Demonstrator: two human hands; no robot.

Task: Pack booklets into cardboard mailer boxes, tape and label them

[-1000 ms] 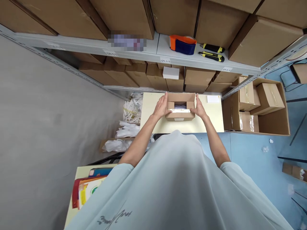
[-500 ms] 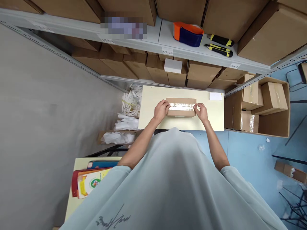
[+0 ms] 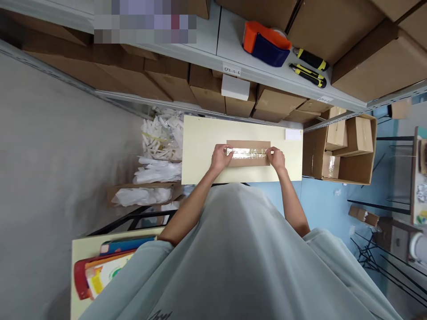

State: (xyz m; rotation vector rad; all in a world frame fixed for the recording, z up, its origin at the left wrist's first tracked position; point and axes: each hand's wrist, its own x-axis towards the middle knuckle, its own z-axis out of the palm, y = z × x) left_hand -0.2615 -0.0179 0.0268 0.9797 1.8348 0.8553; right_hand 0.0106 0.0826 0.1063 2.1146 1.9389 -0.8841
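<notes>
A small brown cardboard box [image 3: 248, 163] lies on the pale yellow table [image 3: 200, 133], its long side running left to right. A shiny strip of clear packing tape [image 3: 248, 153] runs along its top. At the box's left end, my left hand [image 3: 220, 158] has its fingers pinched together on the tape's end. My right hand [image 3: 276, 159] pinches the other end of the tape at the right edge of the box. My fingertips partly cover both tape ends.
Above the table, a grey shelf [image 3: 200, 51] holds cardboard boxes, an orange-and-blue tape dispenser [image 3: 267, 44] and yellow-black utility knives [image 3: 308, 75]. To the right stands a large open carton [image 3: 363, 166] with boxes inside. White packing material [image 3: 163, 133] is piled at the left.
The camera view has shifted and turned a little, so the shelf looks closer. Both hands stay at the ends of the tape; the box's front side no longer shows as clearly.
</notes>
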